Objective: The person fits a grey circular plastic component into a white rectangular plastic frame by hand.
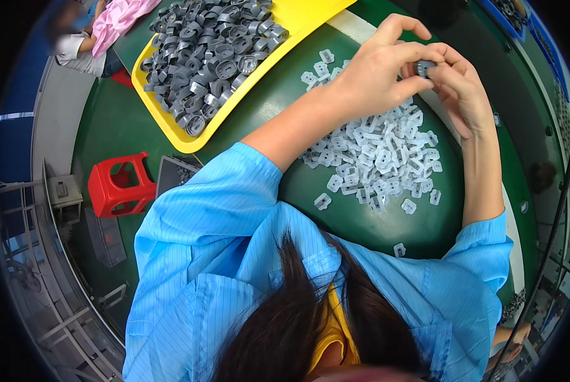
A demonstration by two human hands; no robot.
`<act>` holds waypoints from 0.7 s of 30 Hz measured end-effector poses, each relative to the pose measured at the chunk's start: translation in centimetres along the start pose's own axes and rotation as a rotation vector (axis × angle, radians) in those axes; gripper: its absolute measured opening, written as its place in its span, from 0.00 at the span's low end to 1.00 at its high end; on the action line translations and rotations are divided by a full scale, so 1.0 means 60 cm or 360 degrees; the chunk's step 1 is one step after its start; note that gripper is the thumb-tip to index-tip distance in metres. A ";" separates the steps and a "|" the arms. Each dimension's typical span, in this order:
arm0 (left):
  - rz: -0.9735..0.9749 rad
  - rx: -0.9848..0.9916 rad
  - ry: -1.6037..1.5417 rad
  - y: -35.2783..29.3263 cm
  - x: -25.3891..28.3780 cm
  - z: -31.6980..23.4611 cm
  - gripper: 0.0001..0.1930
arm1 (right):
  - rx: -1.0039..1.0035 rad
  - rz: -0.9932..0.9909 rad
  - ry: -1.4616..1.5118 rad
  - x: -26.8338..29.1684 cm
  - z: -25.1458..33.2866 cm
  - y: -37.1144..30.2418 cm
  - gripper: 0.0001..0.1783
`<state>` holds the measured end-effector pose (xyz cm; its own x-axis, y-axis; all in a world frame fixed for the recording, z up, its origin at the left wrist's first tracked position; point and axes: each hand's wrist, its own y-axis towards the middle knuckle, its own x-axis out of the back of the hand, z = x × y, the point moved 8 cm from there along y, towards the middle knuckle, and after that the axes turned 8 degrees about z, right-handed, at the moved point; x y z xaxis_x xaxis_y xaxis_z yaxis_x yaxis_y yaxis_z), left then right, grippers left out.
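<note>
Head view now: pinching a small dark grey part (425, 68) between thumb and fingertip of the left hand (383, 70), and arching another left finger up, free of it. Meeting it from the other side with the right hand (460, 83), thumb and fingers curled in to pinch it too, hiding some of the contact behind the fingers. Holding it up beyond the upper right of a heap of clear plastic pieces (383, 156), in front of the pale strip (348, 24) along the table's far edge.

On to the room around: reaching over the heap's upper left with the left forearm, passing well to its right with the other. Leaving bare green table (367, 235) below the heap, down to a lone clear piece (399, 249) near the blue sleeve (479, 245), and more between heap and right forearm. Over to the left, beside the left forearm, coming up against the raised rim of a yellow tray (189, 143) full of grey parts (215, 51).
</note>
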<state>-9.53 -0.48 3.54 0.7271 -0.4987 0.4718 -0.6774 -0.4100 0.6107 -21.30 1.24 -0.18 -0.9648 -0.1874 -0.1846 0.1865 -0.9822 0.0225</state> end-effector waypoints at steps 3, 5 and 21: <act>0.0047 0.0060 -0.0045 0.003 0.005 -0.003 0.18 | -0.0069 0.0049 0.0345 -0.001 -0.019 0.002 0.13; 0.0214 0.0082 0.0222 0.006 0.007 -0.002 0.21 | -0.0100 -0.0020 0.0475 0.014 -0.030 0.002 0.13; 0.0994 0.0579 0.1740 -0.059 0.228 0.195 0.24 | 0.0197 -0.1004 -0.0711 0.185 0.029 -0.067 0.18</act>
<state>1.52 -14.79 0.37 -0.1212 0.1244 0.9848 -0.7968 -0.6038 -0.0218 -33.07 3.08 -0.63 -0.8695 0.4454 0.2135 -0.4188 -0.8940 0.1593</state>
